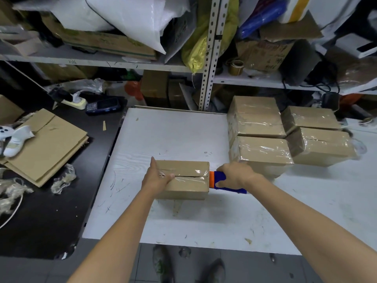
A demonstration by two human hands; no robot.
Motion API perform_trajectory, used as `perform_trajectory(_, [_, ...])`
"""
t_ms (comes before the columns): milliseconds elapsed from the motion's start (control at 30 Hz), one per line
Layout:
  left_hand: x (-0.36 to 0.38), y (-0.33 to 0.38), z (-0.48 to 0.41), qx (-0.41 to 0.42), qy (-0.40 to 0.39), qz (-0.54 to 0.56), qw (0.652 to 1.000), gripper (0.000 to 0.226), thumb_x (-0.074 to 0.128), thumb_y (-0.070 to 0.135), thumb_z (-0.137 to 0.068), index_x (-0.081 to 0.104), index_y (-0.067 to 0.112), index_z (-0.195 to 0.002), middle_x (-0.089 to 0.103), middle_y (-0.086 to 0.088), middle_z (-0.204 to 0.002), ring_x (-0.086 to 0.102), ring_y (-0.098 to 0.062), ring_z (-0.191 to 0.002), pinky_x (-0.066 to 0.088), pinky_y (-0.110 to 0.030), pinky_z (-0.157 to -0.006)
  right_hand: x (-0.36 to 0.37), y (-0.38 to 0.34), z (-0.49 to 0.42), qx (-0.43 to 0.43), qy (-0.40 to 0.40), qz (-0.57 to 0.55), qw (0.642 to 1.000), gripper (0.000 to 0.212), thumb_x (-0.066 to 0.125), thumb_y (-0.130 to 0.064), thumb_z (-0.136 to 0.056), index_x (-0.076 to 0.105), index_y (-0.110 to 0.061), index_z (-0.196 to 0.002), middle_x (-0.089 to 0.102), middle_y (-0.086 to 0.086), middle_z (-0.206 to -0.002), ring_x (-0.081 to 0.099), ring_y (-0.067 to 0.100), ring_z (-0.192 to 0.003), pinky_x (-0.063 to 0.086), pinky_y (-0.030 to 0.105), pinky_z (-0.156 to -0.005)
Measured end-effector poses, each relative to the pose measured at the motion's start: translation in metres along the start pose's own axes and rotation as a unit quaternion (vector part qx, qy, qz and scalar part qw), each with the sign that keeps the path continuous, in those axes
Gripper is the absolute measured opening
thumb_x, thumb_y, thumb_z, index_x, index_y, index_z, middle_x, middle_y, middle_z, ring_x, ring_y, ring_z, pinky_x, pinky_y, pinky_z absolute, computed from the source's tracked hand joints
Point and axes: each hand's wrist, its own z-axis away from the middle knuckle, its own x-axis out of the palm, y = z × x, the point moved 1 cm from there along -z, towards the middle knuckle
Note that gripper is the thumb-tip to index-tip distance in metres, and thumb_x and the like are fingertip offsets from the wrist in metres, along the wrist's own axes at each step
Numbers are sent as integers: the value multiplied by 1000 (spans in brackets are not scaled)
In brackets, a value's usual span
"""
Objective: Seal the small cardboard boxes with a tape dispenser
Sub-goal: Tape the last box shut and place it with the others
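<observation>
Small cardboard box (183, 178): count 1. Brown, rectangular, matte. It sits on the white counter (173, 135), near the front middle, with its long side across the view. The top flaps meet in one lengthwise seam, and glossy, wrinkled clear tape runs over the seam from end to end

Left hand (156, 177): fingers straight against the box's left end, thumb laid flat on the taped top. It presses and does not wrap

Right hand (234, 174): fingers curled tight round the tape dispenser (220, 181), count 1. The dispenser has a blue plastic body and an orange front part, and the orange part touches the box's right end at seam height

Sealed boxes (263, 150): count 4. They are the same brown card with shiny tape over the tops, and they stand close together in two pairs at the right back of the counter, well apart from the box in hand

Counter surface: faint wood grain, pen scribbles, small scraps

Left of the counter, a black surface (51, 211) carries:
- flattened cardboard sheets (47, 144), stacked
- 2 crumpled wads of clear film (63, 178)
- 1 dark handheld terminal (103, 105)
- 1 cream power strip (75, 102)

Behind stands a shelf with a perforated metal upright (210, 58). On it are 1 brown tape roll (236, 67), white plastic bags (126, 17) and more cartons
</observation>
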Motion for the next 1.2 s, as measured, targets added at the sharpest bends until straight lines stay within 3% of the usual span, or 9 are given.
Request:
perform_trajectory(100, [0,-2,-1,3,3,-6,1000,104,72,37,-87,-3,25,-158,23,-2,-162,28,-24,-147,30,-38,-113,14,0,-4,3,21,-22,1000,46,61,-57,-85,59,-31,-123,67,-3,-108,63,21,-95,54,34,-75])
perform_trajectory(200, [-1,-2,-1,0,-1,2,1000,105,73,38,-87,-3,26,-158,24,-2,-162,28,-25,-146,29,-37,-113,15,6,-2,15,30,-51,998,46,61,-58,-85,59,-31,-122,67,-2,-110,62,22,-95,56,38,-79])
perform_trajectory(467, [0,7,-1,-20,14,35,999,107,77,40,-83,2,22,-159,26,-5,-160,29,-27,-146,30,-40,-115,-26,16,19,30,126,-161,978,59,60,-62,-87,49,-36,-139,65,-4,-118,59,18,-93,47,28,-66])
perform_trajectory(600, [-2,6,1,-25,10,56,998,106,77,37,-83,4,23,-158,23,-4,-162,26,-26,-147,30,-39,-116,-31,-8,18,-13,74,-191,979,64,64,-64,-82,50,-37,-139,63,-6,-125,59,18,-101,52,31,-79])
perform_trajectory(667, [-3,6,3,-26,4,50,998,105,77,35,-83,5,22,-158,26,-5,-160,28,-27,-146,31,-38,-114,-26,-21,13,-12,26,-178,984,66,65,-63,-83,49,-35,-140,60,-4,-129,57,17,-100,49,30,-76])
perform_trajectory(867, [-17,11,-6,23,5,-46,999,98,80,34,-78,22,22,-156,30,-5,-157,32,-23,-143,34,-36,-112,-31,-26,-4,14,-42,-179,983,73,71,-55,-82,44,-24,-142,54,2,-135,53,21,-110,53,35,-90])
perform_trajectory(1000, [-9,35,-16,135,-19,-158,978,70,72,39,-84,44,26,-147,29,0,-160,14,-20,-151,16,-41,-122,-31,-25,-6,14,-43,-186,982,74,71,-57,-82,45,-25,-142,55,0,-133,53,20,-107,53,32,-84])
perform_trajectory(1100, [0,44,-22,150,-58,-219,963,57,67,45,-87,52,31,-140,50,7,-147,36,-20,-141,23,-38,-119,-24,-18,-5,17,-30,-202,979,74,69,-62,-81,45,-29,-143,55,-2,-133,53,19,-105,48,29,-77])
perform_trajectory(1200, [0,44,-25,161,-53,-264,950,49,66,49,-86,56,38,-133,60,15,-133,50,-14,-129,32,-29,-106,-15,-11,1,6,5,-228,974,73,67,-67,-78,49,-34,-141,59,-6,-131,56,17,-105,49,30,-84])
